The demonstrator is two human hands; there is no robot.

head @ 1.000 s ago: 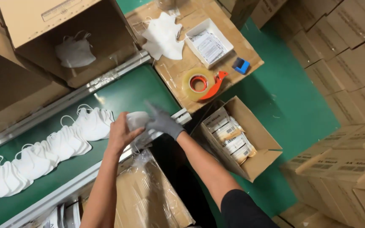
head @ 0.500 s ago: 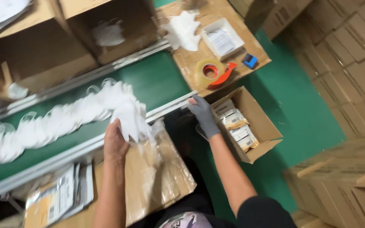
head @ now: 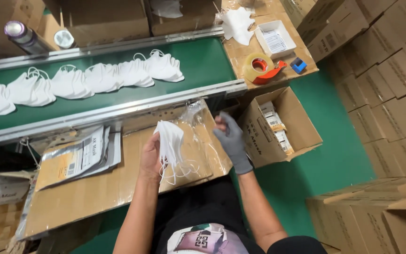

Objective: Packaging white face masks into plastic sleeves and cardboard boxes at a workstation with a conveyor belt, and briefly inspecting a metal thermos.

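Note:
My left hand (head: 150, 157) is bare and grips a small stack of white face masks (head: 171, 141), their ear loops dangling below. It hovers over a cardboard work board (head: 95, 188) in front of me. My right hand (head: 230, 136), in a grey glove, pinches the edge of a clear plastic bag (head: 198, 117) lying on the board. A row of several white masks (head: 95, 77) lies on the green conveyor belt (head: 198, 61) beyond the board.
An open carton (head: 301, 127) of packed mask pouches stands to my right. Printed pouches (head: 78, 157) lie on the board's left. A tape dispenser (head: 261, 70), small white box (head: 274, 40) and loose masks sit on a far cardboard surface. Stacked cartons (head: 381, 66) line the right.
My left hand has pulled the masks off the belt down over the board. My right hand came back from the open carton to the clear bag. The view shifted.

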